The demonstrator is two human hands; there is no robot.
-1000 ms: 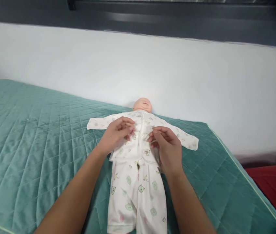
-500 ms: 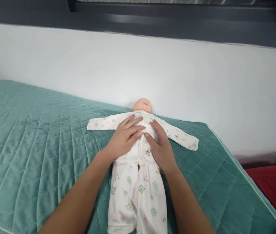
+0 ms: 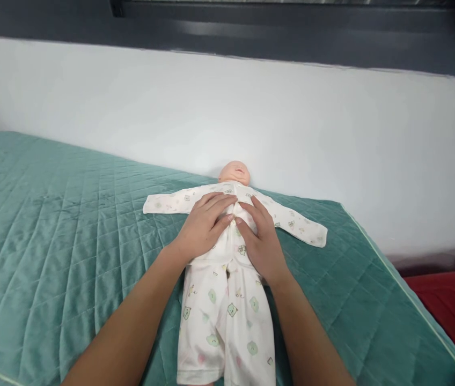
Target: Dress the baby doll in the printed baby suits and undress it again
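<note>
A baby doll lies on its back, its head near the wall and its arms spread wide. It wears a white printed top with long sleeves and matching trousers. My left hand lies over the left side of the doll's chest, fingers apart and pointing to the middle. On the right side of the chest rests my right hand, its fingers also spread. Thumbs and fingertips of both hands come close together at the front of the top. What lies under the palms is hidden.
A green quilted cover lies beneath the doll. Behind it stands a white wall with a dark ledge above. Red cloth shows beyond the cover's right edge.
The fingers of my left hand have drawn closer together on the chest. My right hand's fingers have shifted slightly up and inward. The doll lies in the same place.
</note>
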